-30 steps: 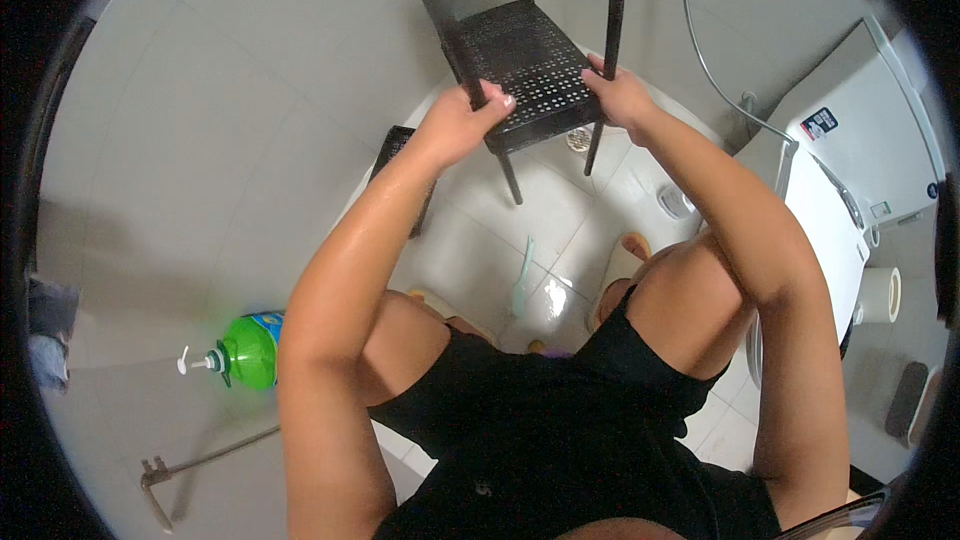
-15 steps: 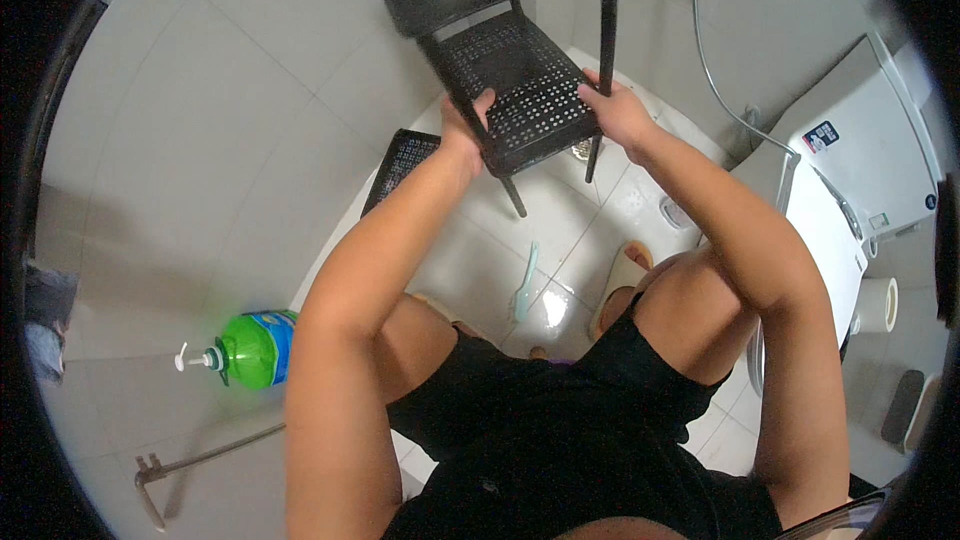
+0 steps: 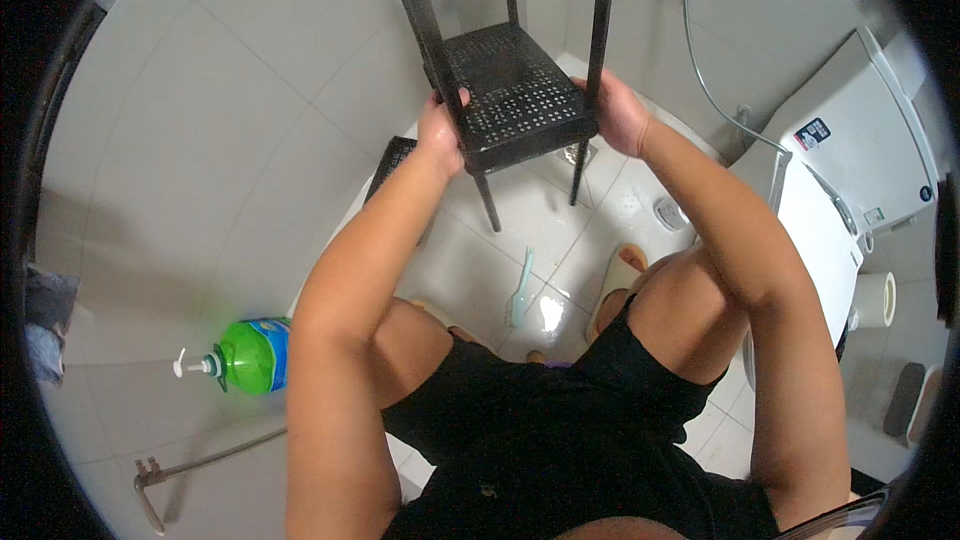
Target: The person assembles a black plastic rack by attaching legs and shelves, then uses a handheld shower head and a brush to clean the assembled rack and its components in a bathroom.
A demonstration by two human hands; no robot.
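Observation:
Both my hands grip a black storage rack (image 3: 525,130) with a perforated shelf, upright posts and short legs. My left hand (image 3: 438,135) is closed on the left edge of that shelf, beside the front post. On the opposite edge, my right hand (image 3: 618,115) is closed too, its fingertips partly hidden by the post. The rack's upper tier runs out of the picture at the top. A second black perforated piece (image 3: 390,168) lies against the left wall, partly covered by my left forearm. On the tiled floor between my feet lies a pale green brush (image 3: 522,285), its head hard to make out.
A green pump bottle (image 3: 255,357) lies at the left near a wall pipe (image 3: 225,453). The white toilet (image 3: 835,240) takes up the right side, with a hose (image 3: 715,100) running above it. A round floor fitting (image 3: 670,214) sits near my right foot. The floor tiles (image 3: 550,225) look wet.
The rack has come down and slightly left in the picture, and it stands more upright. Both hands have moved with it, keeping their hold on the shelf edges.

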